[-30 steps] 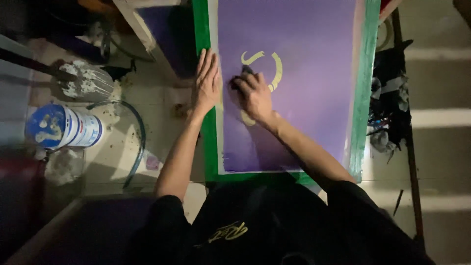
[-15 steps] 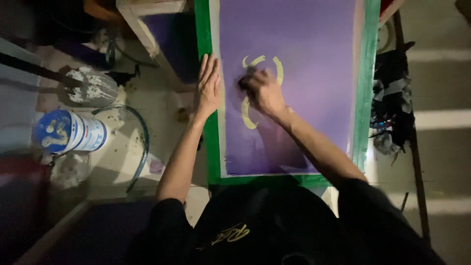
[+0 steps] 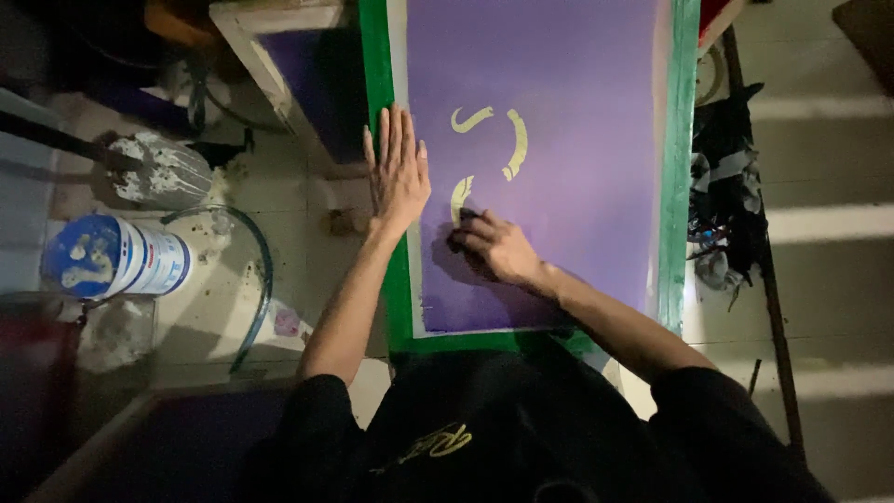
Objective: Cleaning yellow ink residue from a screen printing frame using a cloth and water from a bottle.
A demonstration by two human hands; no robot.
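The purple screen (image 3: pixel 559 214) is laid flat in its green frame (image 3: pixel 678 186). The left hand (image 3: pixel 399 172) is pressed open at its edge; the right hand (image 3: pixel 494 247) is curled, seemingly on a dark pad. The mesh probably tears easily; the stiff frame is better gripped.

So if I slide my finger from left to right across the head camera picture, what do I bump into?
Blue and white can → curved hose → left hand flat on the green frame edge → right hand on the purple screen → dark rags.
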